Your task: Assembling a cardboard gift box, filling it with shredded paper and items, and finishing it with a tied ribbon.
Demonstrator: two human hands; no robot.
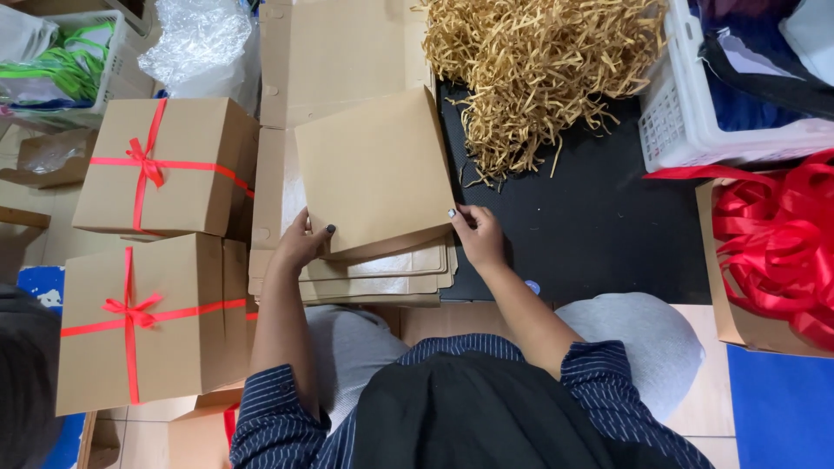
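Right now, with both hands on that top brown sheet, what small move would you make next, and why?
Probably lift the top cardboard sheet clear of the stack of flat cardboard. The left hand and right hand already pinch its near corners, and its near edge sits raised and skewed above the stack, so it seems half separated already.

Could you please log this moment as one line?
left hand: grips top flat cardboard sheet | right hand: holds its right corner | sheet lifted off stack of flat cardboard

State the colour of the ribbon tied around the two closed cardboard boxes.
Red. The ribbon crosses each closed box and ends in a bow, clearest in the head view.
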